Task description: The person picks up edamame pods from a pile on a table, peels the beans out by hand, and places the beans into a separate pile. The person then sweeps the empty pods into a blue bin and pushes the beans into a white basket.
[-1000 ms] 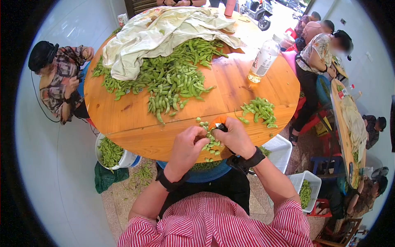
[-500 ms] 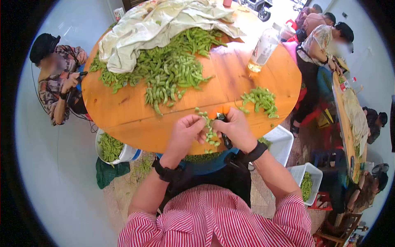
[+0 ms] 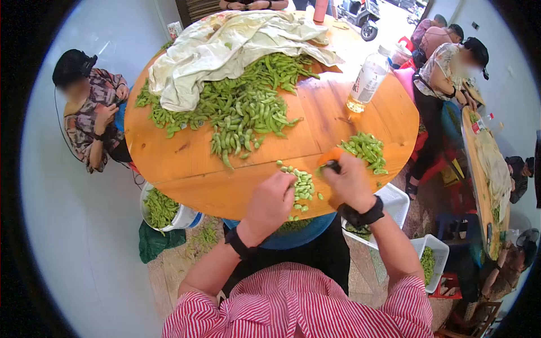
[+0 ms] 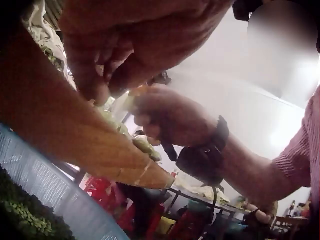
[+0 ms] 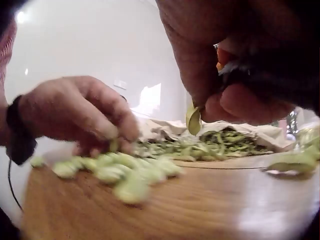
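Observation:
My left hand (image 3: 273, 200) is low over the shelled green beans (image 3: 304, 185) near the table's front edge. Its thumb and fingers pinch a small green bean (image 5: 114, 145), seen in the right wrist view. To the right, my right hand (image 3: 350, 183) grips a black-handled tool (image 3: 333, 166) with an orange part (image 3: 331, 155); its kind is mostly hidden by the fingers. A pale green pod piece (image 5: 193, 119) shows at that hand's fingertips in the right wrist view. Just beyond it lies a small pile of green pods (image 3: 366, 151).
A large heap of pods (image 3: 248, 110) under a pale cloth (image 3: 225, 45) covers the table's far left. A bottle (image 3: 366, 84) stands at the right. Below the front edge is a blue basket (image 3: 315, 234); a white bucket (image 3: 186, 217) and white crates (image 3: 394, 205) stand beside. A person (image 3: 93, 112) sits left.
My hands, close together before over the beans, have parted. The right hand has moved right with the tool, toward the small pod pile, and more of the shelled beans shows.

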The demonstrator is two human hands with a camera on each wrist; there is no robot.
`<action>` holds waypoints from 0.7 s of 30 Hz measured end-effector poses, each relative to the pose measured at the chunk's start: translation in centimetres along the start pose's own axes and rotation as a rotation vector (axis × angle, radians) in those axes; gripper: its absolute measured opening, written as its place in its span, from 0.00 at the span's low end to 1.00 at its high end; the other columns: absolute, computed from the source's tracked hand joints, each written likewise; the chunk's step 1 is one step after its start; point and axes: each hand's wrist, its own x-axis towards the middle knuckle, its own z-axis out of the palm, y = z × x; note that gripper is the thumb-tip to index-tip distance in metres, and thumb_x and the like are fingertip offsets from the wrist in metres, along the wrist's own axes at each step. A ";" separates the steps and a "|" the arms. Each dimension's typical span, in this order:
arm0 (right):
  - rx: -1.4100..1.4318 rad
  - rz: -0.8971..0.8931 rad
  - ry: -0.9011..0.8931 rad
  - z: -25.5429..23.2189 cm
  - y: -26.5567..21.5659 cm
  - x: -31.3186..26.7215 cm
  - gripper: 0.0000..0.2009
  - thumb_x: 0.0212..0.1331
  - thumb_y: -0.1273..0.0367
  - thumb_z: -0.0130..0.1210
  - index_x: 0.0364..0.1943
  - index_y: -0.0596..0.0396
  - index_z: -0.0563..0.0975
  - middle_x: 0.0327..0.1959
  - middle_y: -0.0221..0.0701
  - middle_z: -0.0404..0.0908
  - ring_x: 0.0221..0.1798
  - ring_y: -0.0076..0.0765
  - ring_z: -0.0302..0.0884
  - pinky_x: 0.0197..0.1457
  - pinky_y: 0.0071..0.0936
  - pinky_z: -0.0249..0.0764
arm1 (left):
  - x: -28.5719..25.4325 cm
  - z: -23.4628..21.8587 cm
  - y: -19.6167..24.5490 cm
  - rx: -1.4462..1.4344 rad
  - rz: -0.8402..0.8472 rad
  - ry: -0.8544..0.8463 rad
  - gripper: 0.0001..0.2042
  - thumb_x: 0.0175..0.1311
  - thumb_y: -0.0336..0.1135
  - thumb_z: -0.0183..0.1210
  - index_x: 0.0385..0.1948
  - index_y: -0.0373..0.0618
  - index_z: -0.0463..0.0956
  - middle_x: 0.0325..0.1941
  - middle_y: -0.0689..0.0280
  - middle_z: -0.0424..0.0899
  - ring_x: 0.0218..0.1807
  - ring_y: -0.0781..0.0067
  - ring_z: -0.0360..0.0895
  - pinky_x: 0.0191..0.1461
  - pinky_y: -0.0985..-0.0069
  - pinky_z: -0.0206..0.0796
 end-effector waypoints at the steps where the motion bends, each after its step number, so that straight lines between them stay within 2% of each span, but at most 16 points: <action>1: -0.056 -0.009 0.043 -0.9 0.3 0.3 0.06 0.51 0.71 0.57 0.30 0.61 0.76 0.24 0.48 0.76 0.29 0.52 0.77 0.34 0.39 0.72 | 0.0 -0.1 0.1 0.009 0.004 0.006 0.07 0.59 0.26 0.54 0.38 0.38 0.76 0.39 0.52 0.81 0.39 0.49 0.79 0.43 0.64 0.71; 3: -0.304 -0.101 0.115 -2.3 3.2 1.4 0.07 0.52 0.73 0.59 0.34 0.59 0.79 0.22 0.40 0.76 0.25 0.38 0.74 0.32 0.30 0.70 | 0.1 -0.3 0.1 -0.008 0.095 -0.030 0.07 0.59 0.25 0.54 0.38 0.37 0.76 0.38 0.52 0.82 0.40 0.50 0.80 0.44 0.64 0.72; 4: -0.342 -0.101 0.100 -3.1 4.0 1.8 0.08 0.53 0.70 0.58 0.35 0.58 0.78 0.30 0.46 0.79 0.35 0.54 0.78 0.38 0.44 0.73 | 0.1 -0.6 -0.4 -0.035 0.086 -0.067 0.07 0.59 0.24 0.54 0.38 0.37 0.77 0.38 0.52 0.82 0.41 0.50 0.80 0.45 0.65 0.72; 5: -0.339 -0.112 0.103 -3.9 4.4 1.9 0.08 0.53 0.70 0.58 0.35 0.58 0.78 0.30 0.46 0.79 0.35 0.54 0.78 0.38 0.44 0.73 | 0.3 -0.9 -0.8 -0.028 0.089 -0.059 0.07 0.59 0.24 0.54 0.38 0.37 0.77 0.38 0.52 0.82 0.41 0.50 0.80 0.45 0.65 0.72; 7: -0.545 -0.058 0.126 -5.0 4.1 1.8 0.10 0.54 0.69 0.58 0.39 0.55 0.78 0.39 0.45 0.79 0.40 0.54 0.78 0.42 0.45 0.74 | 1.2 -1.9 -2.0 0.009 0.073 0.011 0.08 0.58 0.27 0.57 0.38 0.38 0.77 0.39 0.51 0.82 0.40 0.50 0.80 0.45 0.65 0.72; 8: -0.551 0.007 0.101 -5.2 3.6 1.7 0.13 0.54 0.69 0.57 0.44 0.55 0.76 0.44 0.45 0.76 0.44 0.55 0.77 0.45 0.45 0.74 | 1.8 -2.5 -2.8 0.014 0.078 0.017 0.08 0.58 0.27 0.57 0.38 0.38 0.77 0.39 0.51 0.82 0.40 0.50 0.80 0.45 0.65 0.72; 10: -0.585 -0.055 0.147 -4.5 3.5 1.4 0.14 0.54 0.69 0.57 0.45 0.57 0.75 0.43 0.46 0.76 0.43 0.55 0.77 0.45 0.45 0.74 | 3.5 -3.6 -4.7 0.220 -0.036 0.047 0.09 0.57 0.31 0.60 0.37 0.38 0.78 0.38 0.52 0.82 0.39 0.50 0.80 0.42 0.62 0.72; 11: -0.620 -0.111 0.191 -4.0 3.5 1.1 0.15 0.54 0.69 0.56 0.46 0.58 0.74 0.41 0.46 0.76 0.43 0.55 0.77 0.45 0.45 0.74 | 4.4 -3.8 -5.5 0.221 -0.033 0.051 0.09 0.57 0.31 0.60 0.37 0.38 0.78 0.38 0.52 0.82 0.39 0.50 0.80 0.42 0.62 0.72; 13: -0.516 -0.159 0.193 -2.3 2.6 0.5 0.15 0.54 0.71 0.55 0.46 0.60 0.72 0.38 0.46 0.76 0.42 0.56 0.76 0.44 0.46 0.74 | 6.1 -3.9 -6.9 0.439 -0.081 0.027 0.09 0.55 0.33 0.62 0.33 0.39 0.78 0.36 0.54 0.80 0.37 0.50 0.79 0.41 0.59 0.71; 14: -0.464 -0.164 0.111 -1.4 2.0 0.2 0.13 0.55 0.72 0.54 0.44 0.60 0.73 0.37 0.48 0.76 0.41 0.57 0.76 0.42 0.45 0.73 | 6.6 -3.9 -7.1 0.439 -0.073 0.033 0.09 0.55 0.33 0.62 0.33 0.39 0.78 0.36 0.54 0.80 0.37 0.50 0.79 0.41 0.59 0.71; 15: -0.412 -0.168 0.030 -0.6 1.5 -0.1 0.11 0.55 0.72 0.53 0.42 0.60 0.73 0.35 0.49 0.76 0.40 0.58 0.76 0.41 0.45 0.72 | 7.1 -3.9 -7.2 0.502 -0.074 -0.046 0.09 0.56 0.33 0.61 0.32 0.39 0.76 0.36 0.54 0.79 0.38 0.49 0.79 0.42 0.59 0.71; 16: -0.415 -0.173 0.040 0.2 1.2 -0.4 0.11 0.55 0.72 0.53 0.42 0.60 0.73 0.35 0.49 0.76 0.40 0.58 0.76 0.41 0.45 0.72 | 7.6 -4.0 -7.1 0.565 -0.075 -0.126 0.09 0.57 0.34 0.61 0.31 0.39 0.74 0.36 0.54 0.78 0.39 0.47 0.79 0.42 0.59 0.72; 18: -0.312 -0.236 -0.107 1.5 1.0 -0.7 0.05 0.55 0.73 0.53 0.34 0.61 0.74 0.30 0.50 0.75 0.36 0.59 0.75 0.38 0.47 0.71 | 8.0 -3.8 -6.3 0.615 -0.086 -0.164 0.09 0.56 0.34 0.61 0.32 0.39 0.74 0.36 0.55 0.78 0.38 0.48 0.79 0.42 0.59 0.72; 19: -0.313 -0.237 -0.101 1.6 0.7 -0.7 0.05 0.55 0.73 0.53 0.34 0.61 0.74 0.30 0.50 0.75 0.36 0.59 0.75 0.38 0.47 0.71 | 7.9 -3.7 -6.0 0.663 -0.109 -0.207 0.09 0.56 0.34 0.61 0.33 0.40 0.74 0.36 0.55 0.77 0.37 0.48 0.79 0.41 0.59 0.72; 21: -0.287 -0.263 -0.188 1.4 -0.1 -0.9 0.05 0.55 0.74 0.54 0.27 0.63 0.72 0.29 0.50 0.75 0.34 0.60 0.74 0.36 0.47 0.70 | 7.3 -3.7 -6.3 0.643 -0.047 -0.145 0.09 0.56 0.34 0.61 0.34 0.41 0.74 0.34 0.56 0.78 0.36 0.48 0.78 0.40 0.58 0.71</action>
